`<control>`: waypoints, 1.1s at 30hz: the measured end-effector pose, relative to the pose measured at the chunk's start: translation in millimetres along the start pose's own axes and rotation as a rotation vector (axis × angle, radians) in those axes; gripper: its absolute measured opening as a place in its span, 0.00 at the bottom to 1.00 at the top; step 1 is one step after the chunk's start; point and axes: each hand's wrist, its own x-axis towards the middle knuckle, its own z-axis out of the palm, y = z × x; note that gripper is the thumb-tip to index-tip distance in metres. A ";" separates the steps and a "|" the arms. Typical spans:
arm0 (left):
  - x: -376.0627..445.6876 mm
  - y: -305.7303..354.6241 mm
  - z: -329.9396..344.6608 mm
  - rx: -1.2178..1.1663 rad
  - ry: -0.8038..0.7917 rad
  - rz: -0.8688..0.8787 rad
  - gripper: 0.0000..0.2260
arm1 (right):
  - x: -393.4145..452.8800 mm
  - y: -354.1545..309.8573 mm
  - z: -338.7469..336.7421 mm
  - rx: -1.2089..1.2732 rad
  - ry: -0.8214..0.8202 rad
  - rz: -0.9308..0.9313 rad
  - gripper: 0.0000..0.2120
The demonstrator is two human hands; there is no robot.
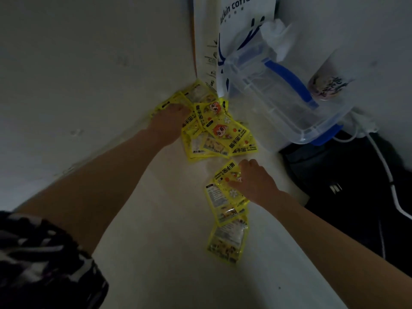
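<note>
Several yellow hand-warmer packets lie in a loose pile (214, 128) in the corner of a white surface (169, 219). My left hand (169, 121) reaches into the pile's left side, its fingers hidden among the packets. Nearer me, a short row of the same packets (225, 210) runs toward the front. My right hand (254, 181) rests on the top packet of that row, fingers curled over it. Whether either hand grips a packet I cannot tell.
A clear plastic box with blue handles (278, 90) stands tilted at the right of the pile. Behind it are a white paper coffee bag (236, 23) and a printed cup (327, 85). A dark bag (347, 186) and white cable (383, 166) sit at right.
</note>
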 end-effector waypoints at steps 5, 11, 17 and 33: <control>29.8 -7.9 -3.8 0.045 -0.110 0.101 0.26 | 7.1 -5.8 1.7 0.005 0.014 0.016 0.32; 43.4 -28.2 3.2 0.096 -0.145 0.183 0.29 | 13.9 -10.8 -2.9 0.065 -0.045 0.029 0.37; 39.6 -37.6 11.0 0.042 -0.095 0.169 0.27 | 17.2 -13.3 -8.9 0.042 -0.129 0.046 0.33; -17.5 -46.9 -4.4 -0.231 -0.057 -0.149 0.27 | 11.0 -9.9 -22.5 0.265 -0.058 0.007 0.22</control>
